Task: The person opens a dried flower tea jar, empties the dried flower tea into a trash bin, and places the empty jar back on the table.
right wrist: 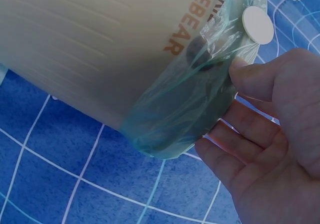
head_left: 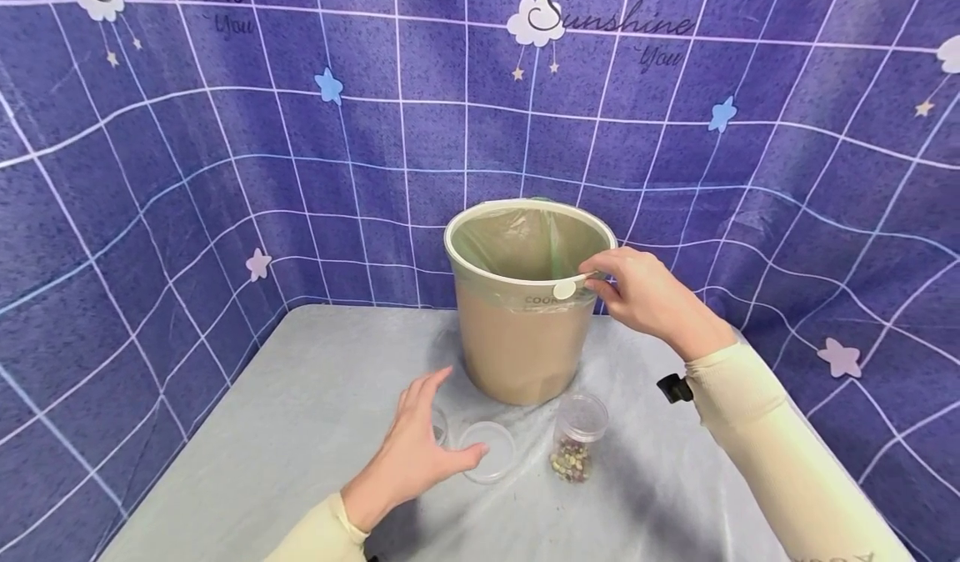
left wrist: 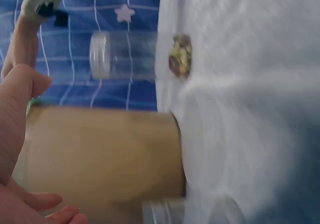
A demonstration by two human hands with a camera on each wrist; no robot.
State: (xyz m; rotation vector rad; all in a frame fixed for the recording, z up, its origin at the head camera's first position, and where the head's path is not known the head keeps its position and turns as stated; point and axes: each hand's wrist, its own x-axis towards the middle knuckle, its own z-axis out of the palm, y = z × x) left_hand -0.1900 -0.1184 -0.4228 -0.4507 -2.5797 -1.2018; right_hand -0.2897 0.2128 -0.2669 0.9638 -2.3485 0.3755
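A beige trash can [head_left: 525,349] stands on the table, with a thin green trash bag [head_left: 498,245] lining it and folded over its rim. My right hand [head_left: 645,291] pinches the rim at the right, thumb outside beside a round white tab [right wrist: 258,25]; the bag's loose edge [right wrist: 170,119] hangs there in the right wrist view. My left hand [head_left: 408,449] is spread in front of the can, thumb and fingers apart, nothing between them. Under its thumb in the head view lies a clear round lid [head_left: 495,462]. A clear container [head_left: 440,427] is mostly hidden behind that hand.
Right of the lid stands a clear jar [head_left: 573,454] partly filled with small mixed pieces, close before the can. A pale cloth covers the table [head_left: 360,345]. Blue grid-patterned curtains [head_left: 375,153] hang around the back and sides.
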